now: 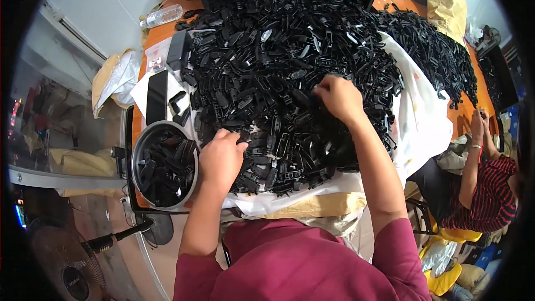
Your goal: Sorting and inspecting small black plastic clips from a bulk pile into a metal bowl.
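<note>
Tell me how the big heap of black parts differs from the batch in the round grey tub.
The heap spreads widely across the table; the batch is much smaller, held inside the tub. The left hand and right hand are both at the heap, while neither is at the batch. Both are jumbles of black pieces.

The head view looks down from above and behind the fingers (227,136), facing the black heap (290,58) around and beyond them. Fairly near, its fisheye reaches well past them either side.
</note>
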Available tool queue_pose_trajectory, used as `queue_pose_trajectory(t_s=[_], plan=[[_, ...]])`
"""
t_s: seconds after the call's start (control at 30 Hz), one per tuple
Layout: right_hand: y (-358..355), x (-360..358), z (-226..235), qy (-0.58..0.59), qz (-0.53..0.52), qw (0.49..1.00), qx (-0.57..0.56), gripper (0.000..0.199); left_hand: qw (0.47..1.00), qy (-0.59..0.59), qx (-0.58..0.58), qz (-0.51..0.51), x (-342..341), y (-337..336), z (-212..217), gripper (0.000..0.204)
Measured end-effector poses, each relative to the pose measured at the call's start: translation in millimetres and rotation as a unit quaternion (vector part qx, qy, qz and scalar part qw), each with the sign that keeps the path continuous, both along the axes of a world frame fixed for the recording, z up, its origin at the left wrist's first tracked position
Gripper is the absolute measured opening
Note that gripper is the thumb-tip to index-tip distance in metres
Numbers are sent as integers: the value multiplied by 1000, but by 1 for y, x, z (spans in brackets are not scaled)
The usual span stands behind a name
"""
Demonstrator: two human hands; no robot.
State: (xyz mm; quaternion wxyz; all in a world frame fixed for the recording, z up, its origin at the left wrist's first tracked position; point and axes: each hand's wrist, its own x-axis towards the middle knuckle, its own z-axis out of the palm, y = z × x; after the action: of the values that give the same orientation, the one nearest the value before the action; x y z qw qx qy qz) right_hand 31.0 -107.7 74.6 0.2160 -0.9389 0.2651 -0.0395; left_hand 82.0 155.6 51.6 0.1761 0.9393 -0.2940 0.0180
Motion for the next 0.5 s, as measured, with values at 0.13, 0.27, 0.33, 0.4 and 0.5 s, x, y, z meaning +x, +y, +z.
queue_pose_trajectory(t_s=[0.13,0.27,0.33,0.4,0.5], plan=[[-23,-8,0,-60,-84,994,-28,18,999,7,13,-31,6,-5,11,13],[-28,-19,-5,-36,9,996,-75,19,999,39,-36,5,7,2,4,15],[-15,-14,-6,1,120,975,-187,20,998,-23,42,-48,7,-2,3,16],[-9,-11,-5,28,134,969,-208,18,993,-5,106,-48,4,-9,5,17],[-11,-16,-4,-40,125,975,-181,15,995,-11,77,-65,8,-9,3,18]])
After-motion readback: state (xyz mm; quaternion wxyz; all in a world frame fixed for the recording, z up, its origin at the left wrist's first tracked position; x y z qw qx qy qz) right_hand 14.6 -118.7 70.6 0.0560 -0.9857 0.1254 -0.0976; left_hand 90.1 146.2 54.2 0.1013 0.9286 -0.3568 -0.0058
